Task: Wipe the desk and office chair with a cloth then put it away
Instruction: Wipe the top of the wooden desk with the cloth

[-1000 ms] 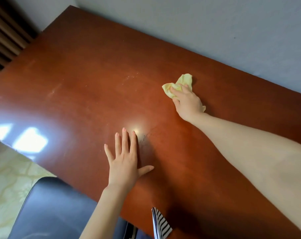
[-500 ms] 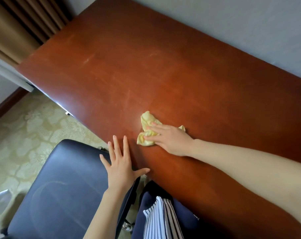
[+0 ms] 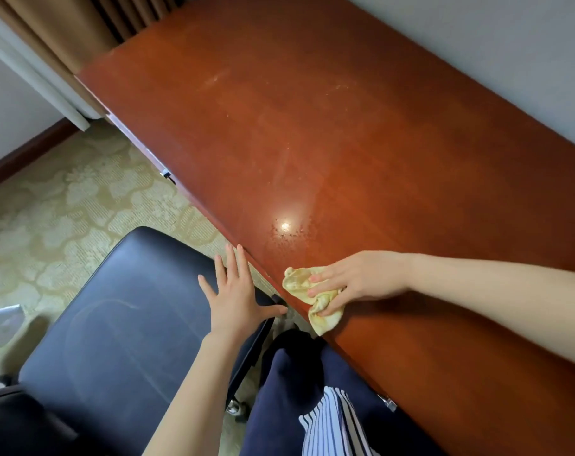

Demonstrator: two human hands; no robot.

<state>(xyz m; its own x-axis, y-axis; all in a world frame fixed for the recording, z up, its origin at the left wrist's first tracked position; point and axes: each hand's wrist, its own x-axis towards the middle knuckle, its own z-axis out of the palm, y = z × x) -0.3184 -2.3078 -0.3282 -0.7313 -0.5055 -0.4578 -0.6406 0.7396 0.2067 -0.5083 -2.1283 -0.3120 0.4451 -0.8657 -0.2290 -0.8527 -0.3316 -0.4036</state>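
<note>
Cloth, yellow and crumpled, lies at the near edge of the reddish-brown worktop, lower centre of the head view, with one corner hanging just past that edge. I can read no brand, label or writing anywhere in the frame.

From what I see, the worktop runs from the upper left to the lower right, its far long side against a grey wall in the upper right. Its surface above the cloth is bare wood with faint smears and one bright glare spot, so there is wide open room along it. A brown curtain hangs past its upper left end. Patterned carpet fills the left side.

My right hand presses down on the cloth, fingers curled over the bunched fabric and gripping it. My left hand is flat with fingers spread and straight, holding nothing, its thumb pointing toward the worktop edge; it lies over the dark office chair at lower left, though I cannot tell whether it touches the seat.
</note>
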